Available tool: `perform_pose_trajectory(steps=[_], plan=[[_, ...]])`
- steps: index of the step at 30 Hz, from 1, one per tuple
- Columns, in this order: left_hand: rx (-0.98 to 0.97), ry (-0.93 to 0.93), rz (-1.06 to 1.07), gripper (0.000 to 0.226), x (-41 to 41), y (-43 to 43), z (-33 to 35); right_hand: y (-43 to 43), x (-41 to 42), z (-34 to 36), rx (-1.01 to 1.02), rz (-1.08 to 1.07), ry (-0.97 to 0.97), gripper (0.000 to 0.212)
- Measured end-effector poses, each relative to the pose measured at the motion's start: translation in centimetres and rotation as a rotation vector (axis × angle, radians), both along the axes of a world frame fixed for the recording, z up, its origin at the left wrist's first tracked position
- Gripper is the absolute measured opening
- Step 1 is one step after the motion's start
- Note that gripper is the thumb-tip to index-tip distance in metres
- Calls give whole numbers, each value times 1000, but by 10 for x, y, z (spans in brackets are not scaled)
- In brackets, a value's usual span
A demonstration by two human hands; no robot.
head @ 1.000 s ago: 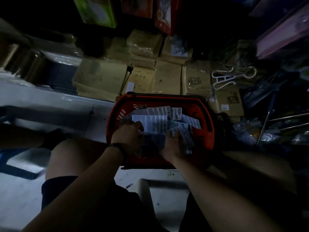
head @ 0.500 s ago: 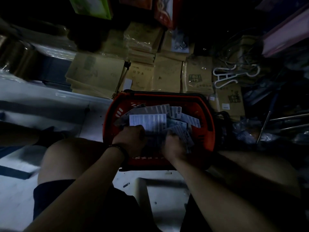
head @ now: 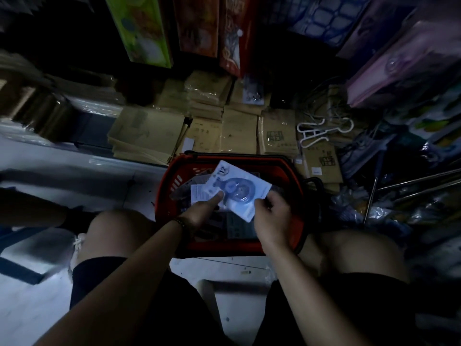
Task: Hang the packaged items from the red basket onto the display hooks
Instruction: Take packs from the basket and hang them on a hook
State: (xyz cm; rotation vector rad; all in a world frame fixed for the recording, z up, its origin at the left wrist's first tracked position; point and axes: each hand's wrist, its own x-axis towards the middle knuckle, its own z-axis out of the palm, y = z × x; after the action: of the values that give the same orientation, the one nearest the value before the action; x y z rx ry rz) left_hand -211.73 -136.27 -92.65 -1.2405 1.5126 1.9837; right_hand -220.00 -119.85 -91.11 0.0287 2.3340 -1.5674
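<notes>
A red basket [head: 166, 193] stands on the floor between my knees, with more packaged items [head: 238, 228] lying dim inside it. Above it I hold up a white and blue blister pack [head: 239, 189] with a round item under clear plastic. My left hand [head: 203, 212] pinches the pack's left edge, thumb on top, together with a smaller white card [head: 200, 193]. My right hand [head: 273, 218] grips the pack's lower right corner. No display hooks can be made out in the dark.
Stacks of brown paper-wrapped packs [head: 239, 131] crowd the floor behind the basket. White plastic hangers [head: 321, 131] lie at the right, metal rods [head: 411, 182] beyond them. Boxed goods [head: 142, 31] stand on shelves above. Pale floor [head: 62, 171] lies at the left.
Both hands were down among the packs in the basket. They have lifted one blister pack out and now hold it face up above the basket.
</notes>
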Motion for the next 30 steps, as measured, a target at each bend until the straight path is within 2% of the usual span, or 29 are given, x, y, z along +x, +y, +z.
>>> perform_pose_trajectory(steps=[1,3,5,7,9,11,13,16,19,21,22,25,30], plan=[[98,50,104,51,0,1,2,-4,7,0,-109,-13,-120,20],[163,161,208,49,2,0,6,-13,17,1,-299,-7,-327,30],[136,248,308,46,4,-7,4,-20,19,1,-337,53,-419,27],[37,292,443,49,5,-19,2,-28,13,-8,-250,118,-458,16],[-205,234,461,41,5,-34,3,-32,-2,-26,-58,184,-360,10],[-465,161,395,32,8,-45,-4,-38,-25,-41,175,311,-138,12],[-571,127,396,32,9,-50,-8,-46,-47,-51,330,417,28,14],[-551,158,489,34,5,-52,-12,-61,-78,-68,500,490,122,18],[-564,164,504,33,0,-58,-15,-73,-97,-88,617,584,159,38],[-552,174,547,33,-4,-60,-16,-80,-107,-100,688,637,163,44],[-543,180,567,31,-5,-60,-17,-84,-110,-104,725,650,168,40],[-496,195,588,28,-7,-58,-17,-91,-114,-112,801,645,203,5],[-523,204,575,33,-9,-58,-15,-88,-121,-104,701,659,298,12]])
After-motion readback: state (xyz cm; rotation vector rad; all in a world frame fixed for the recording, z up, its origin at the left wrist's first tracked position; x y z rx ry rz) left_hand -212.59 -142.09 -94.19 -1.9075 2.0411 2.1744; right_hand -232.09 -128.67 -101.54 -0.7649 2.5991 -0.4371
